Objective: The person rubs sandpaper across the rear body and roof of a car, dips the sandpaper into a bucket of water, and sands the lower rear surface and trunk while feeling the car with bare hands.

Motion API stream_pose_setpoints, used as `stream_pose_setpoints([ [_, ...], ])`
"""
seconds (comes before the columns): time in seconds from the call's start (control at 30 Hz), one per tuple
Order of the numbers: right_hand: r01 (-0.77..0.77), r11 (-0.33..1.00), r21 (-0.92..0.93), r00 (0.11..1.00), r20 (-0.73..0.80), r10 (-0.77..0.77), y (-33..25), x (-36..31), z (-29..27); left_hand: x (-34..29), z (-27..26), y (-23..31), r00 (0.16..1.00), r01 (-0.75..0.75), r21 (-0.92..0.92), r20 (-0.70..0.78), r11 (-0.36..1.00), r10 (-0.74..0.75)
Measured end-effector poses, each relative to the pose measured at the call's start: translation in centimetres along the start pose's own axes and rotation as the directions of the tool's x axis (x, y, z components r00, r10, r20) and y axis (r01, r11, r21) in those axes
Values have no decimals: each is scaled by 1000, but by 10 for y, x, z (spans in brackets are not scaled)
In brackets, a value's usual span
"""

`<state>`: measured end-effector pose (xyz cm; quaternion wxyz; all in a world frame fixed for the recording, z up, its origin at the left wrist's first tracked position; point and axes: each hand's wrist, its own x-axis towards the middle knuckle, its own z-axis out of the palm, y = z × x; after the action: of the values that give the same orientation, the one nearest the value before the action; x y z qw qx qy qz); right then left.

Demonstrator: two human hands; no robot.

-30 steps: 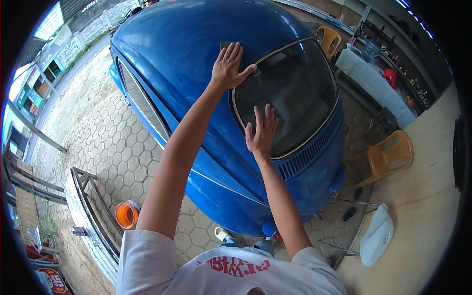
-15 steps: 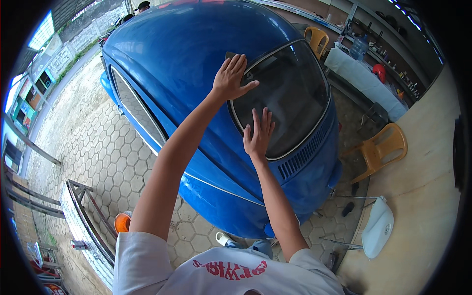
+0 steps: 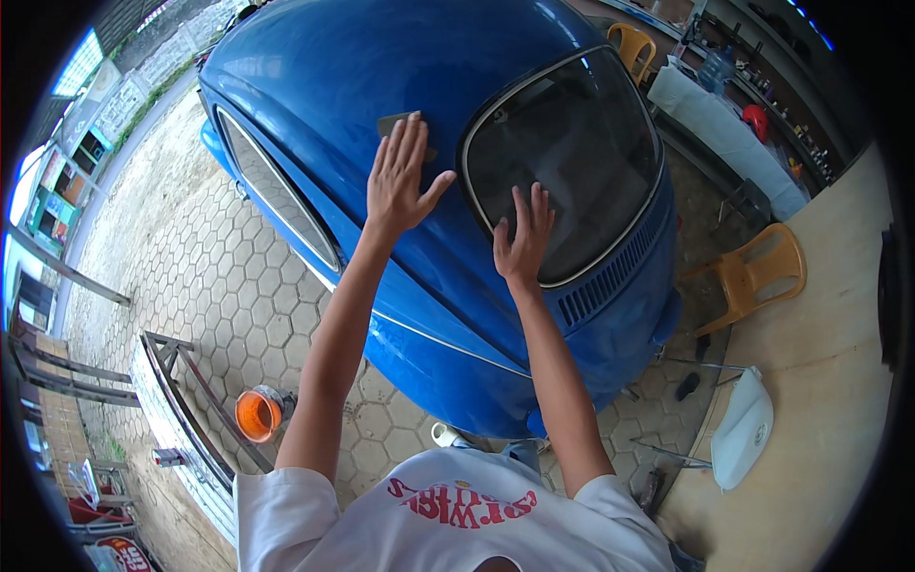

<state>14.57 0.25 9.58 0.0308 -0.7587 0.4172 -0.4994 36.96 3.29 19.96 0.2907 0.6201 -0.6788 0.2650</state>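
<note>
My left hand (image 3: 400, 178) lies flat on the blue body of a rounded car (image 3: 334, 71), fingers stretched out and thumb spread. Under its fingers is a thin grey-brown sheet (image 3: 389, 124) that looks like sandpaper; a corner pokes out past the fingertips and the rest is mostly covered. To the right, my right hand (image 3: 524, 238) rests with fingers apart at the dark rear window (image 3: 581, 143), near its lower left edge, holding nothing. A side window (image 3: 272, 186) with a bright trim is to the left of my left hand.
An orange-lined bucket (image 3: 258, 416) stands on the paving at my left, by a metal frame (image 3: 191, 400). On the right are a yellow-brown plastic chair (image 3: 758, 276), a white seat (image 3: 743, 434) and a pale covered table (image 3: 705, 133) near shelves. Vents (image 3: 610, 281) lie below the rear window.
My left hand has slid left across the bodywork, away from the rear window, with the sheet beneath it. My right hand stays at the glass. The whole view has shifted a little.
</note>
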Motion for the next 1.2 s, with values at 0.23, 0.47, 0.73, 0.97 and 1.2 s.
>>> stream_pose_setpoints([
  [0.23,24,999,-29,1000,-19,-25,-8,0,7,-18,-20,-91,912,411,158,-71,898,-405],
  [0.47,21,999,-45,1000,-8,-21,-1,-5,8,6,-9,-94,758,628,-95,-149,772,-635],
  [0.73,29,997,-67,999,-18,-31,2,-2,0,-75,9,37,838,544,-66,-13,837,-546],
  [0.97,51,998,-26,998,-41,-52,-7,-1,6,20,-19,-123,770,627,-17,-139,779,-623],
  [1.2,22,998,-51,999,-28,-23,3,-3,8,-11,1,-74,787,610,55,-159,791,-596],
])
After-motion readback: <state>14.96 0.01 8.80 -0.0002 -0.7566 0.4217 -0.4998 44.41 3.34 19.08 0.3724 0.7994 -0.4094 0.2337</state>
